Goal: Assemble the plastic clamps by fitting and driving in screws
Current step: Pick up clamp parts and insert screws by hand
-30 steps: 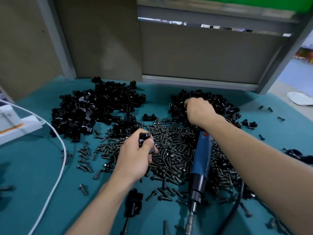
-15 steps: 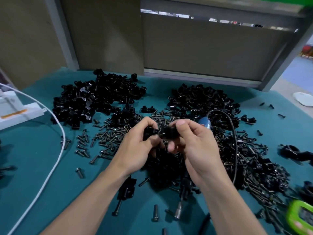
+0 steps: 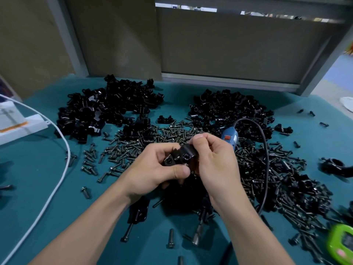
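Both hands meet above the middle of the teal table. My left hand [image 3: 152,169] grips one black clamp half [image 3: 170,161], thumb across its front. My right hand [image 3: 215,161] pinches a second black clamp half [image 3: 186,153] against the first; round screw holes face me. Loose black screws [image 3: 133,148] lie spread under and around the hands. Two heaps of black clamp parts sit behind: the left heap [image 3: 107,111] and the right heap [image 3: 229,109]. The blue electric screwdriver [image 3: 230,138] lies behind my right hand, mostly hidden, with its bit tip [image 3: 196,238] showing between my forearms.
A white cable [image 3: 57,180] curves down the left side from a white box [image 3: 17,123]. The screwdriver's black cord [image 3: 265,150] loops at the right. A green device [image 3: 342,243] sits at the lower right corner. An assembled clamp [image 3: 138,211] with a screw lies under my left forearm.
My right hand came back from the right heap with a clamp half and met my left hand. The two halves are now pressed together and turned so the screw holes face me.
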A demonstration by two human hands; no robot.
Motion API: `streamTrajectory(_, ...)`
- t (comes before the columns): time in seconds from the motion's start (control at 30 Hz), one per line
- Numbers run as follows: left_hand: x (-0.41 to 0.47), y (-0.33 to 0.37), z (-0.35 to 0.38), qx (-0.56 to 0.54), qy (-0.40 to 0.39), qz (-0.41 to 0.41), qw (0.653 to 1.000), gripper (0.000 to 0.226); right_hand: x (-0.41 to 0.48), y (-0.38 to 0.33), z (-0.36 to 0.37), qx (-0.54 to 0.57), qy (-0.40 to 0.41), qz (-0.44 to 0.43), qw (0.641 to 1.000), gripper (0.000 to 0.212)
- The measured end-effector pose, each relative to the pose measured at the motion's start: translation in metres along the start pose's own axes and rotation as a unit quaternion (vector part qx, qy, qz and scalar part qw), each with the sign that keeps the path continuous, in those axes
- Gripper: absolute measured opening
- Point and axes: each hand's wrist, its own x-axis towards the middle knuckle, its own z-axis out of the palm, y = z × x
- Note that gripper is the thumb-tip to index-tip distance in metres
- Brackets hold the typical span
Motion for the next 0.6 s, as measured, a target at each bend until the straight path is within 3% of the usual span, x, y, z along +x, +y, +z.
streamTrajectory(0.07,-0.0007,0.0009,0.0015,0.006,-0.001,0.002,1.0,0.046,-0.0025,-0.0017,0.0021,-0.062,0.01,-0.019,0.998,0.037)
streamTrajectory(0.23,-0.0013,-0.0029,0.0027,0.013,0.013,-0.01,1.0,0.046,-0.0063,-0.002,0.0057,-0.103,0.03,-0.025,0.994,0.051)
streamTrajectory(0.6,0.0009,-0.0049,0.0048,-0.025,0.051,-0.007,0.998,0.048,-0.0053,-0.006,0.0065,-0.111,0.005,-0.034,0.993,0.033)
